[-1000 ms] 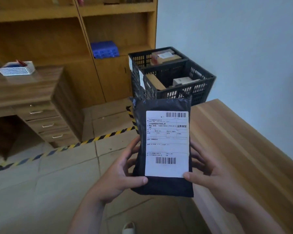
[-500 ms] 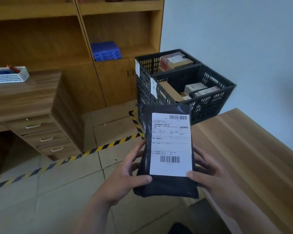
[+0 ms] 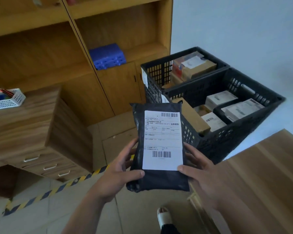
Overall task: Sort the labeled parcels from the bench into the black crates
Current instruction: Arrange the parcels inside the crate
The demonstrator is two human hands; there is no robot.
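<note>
Left hand: the left hand [image 3: 118, 174] grips the parcel's lower left edge, thumb across the front, fingers curled behind.
Right hand: the right hand [image 3: 201, 173] grips the lower right edge, thumb on the label's corner.
Parcel: a black poly mailer [image 3: 159, 180], upright, held above the floor just off the bench's left edge; white shipping label [image 3: 162, 141] faces the camera.
Bench: light wood bench [image 3: 260, 174] at right.
Crates: near black crate [image 3: 230, 142] beyond the bench's far corner, holding boxes; far black crate [image 3: 159, 71] touching behind it, also holding boxes.
Background: wooden desk [image 3: 24, 125] with white basket [image 3: 8, 100]; blue bin [image 3: 107, 56] on the shelving.
</note>
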